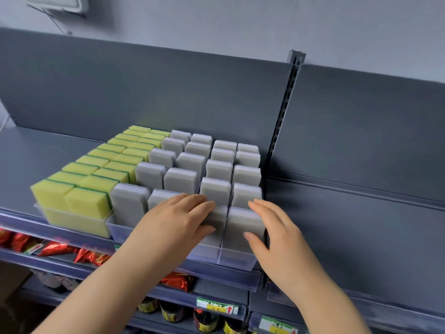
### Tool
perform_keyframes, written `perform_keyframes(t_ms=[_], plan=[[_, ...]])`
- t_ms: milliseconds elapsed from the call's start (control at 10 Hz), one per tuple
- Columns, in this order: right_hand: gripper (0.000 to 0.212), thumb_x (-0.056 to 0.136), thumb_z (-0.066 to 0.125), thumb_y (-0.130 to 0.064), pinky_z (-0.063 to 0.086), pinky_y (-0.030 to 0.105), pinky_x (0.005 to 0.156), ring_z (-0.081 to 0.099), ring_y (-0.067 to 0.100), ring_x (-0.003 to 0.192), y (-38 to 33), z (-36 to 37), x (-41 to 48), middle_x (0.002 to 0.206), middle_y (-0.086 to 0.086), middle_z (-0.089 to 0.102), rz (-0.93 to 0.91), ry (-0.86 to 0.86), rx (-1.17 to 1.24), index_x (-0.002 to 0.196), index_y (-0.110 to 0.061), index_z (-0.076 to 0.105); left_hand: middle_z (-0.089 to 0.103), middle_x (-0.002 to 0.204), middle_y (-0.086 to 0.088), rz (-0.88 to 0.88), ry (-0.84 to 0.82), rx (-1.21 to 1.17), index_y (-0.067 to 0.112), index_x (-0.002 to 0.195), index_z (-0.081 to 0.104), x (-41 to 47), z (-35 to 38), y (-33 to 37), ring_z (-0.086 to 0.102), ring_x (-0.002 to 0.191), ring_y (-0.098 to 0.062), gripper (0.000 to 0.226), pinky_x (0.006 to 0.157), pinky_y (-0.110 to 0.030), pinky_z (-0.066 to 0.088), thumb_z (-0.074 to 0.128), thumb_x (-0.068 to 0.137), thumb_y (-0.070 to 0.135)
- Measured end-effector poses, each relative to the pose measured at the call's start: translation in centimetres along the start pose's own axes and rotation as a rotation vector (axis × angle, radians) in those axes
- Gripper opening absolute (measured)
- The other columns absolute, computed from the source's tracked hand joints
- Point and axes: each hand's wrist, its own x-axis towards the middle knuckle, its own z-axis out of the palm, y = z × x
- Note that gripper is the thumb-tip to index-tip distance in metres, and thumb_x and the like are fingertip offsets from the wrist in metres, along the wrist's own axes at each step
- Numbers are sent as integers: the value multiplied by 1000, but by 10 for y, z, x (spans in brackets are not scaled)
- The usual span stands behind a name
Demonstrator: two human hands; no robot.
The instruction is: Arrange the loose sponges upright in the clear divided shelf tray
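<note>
Flanking the front grey sponges (pixel 240 224), left hand (pixel 178 219) and right hand (pixel 273 229) rest straight-fingered (shelf (pixel 349 225) stretches rightward).

Grey sponges (pixel 218 169) stand upright in rows inside the clear divided tray (pixel 237 260) at frame centre. The front-right sponge (pixel 243 225) stands upright in its corner compartment.

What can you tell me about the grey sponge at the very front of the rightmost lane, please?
The front grey sponge is a rectangular block with rounded corners, in soft-looking pale grey foam. It stands upright at the front of the rightmost lane of the clear tray, behind the front wall, with a clear divider on its left and more grey sponges behind it. The right hand touches it, fingers at its upper right edge and thumb on its front face.
</note>
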Motion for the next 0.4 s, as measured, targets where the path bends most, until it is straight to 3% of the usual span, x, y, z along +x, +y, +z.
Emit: perform_keyframes(t_ms=[200,400], plan=[[54,92,51,-33,8,-2,94,20,-7,130,-6,-1,-4,144,-23,23,-30,1,-37,141,-35,27,69,105,-2,-38,-18,15,13,108,69,-7,-6,5,67,92,-22,49,66,-31,55,39,82,42],[52,91,53,-30,14,8,100,26,2,132,-19,8,-7,145,-14,31,9,93,-108,139,-27,34,70,106,-2,14,-4,33,14,108,69,-10,-7,-3,67,95,-21,42,69,-32,56,58,76,37]])
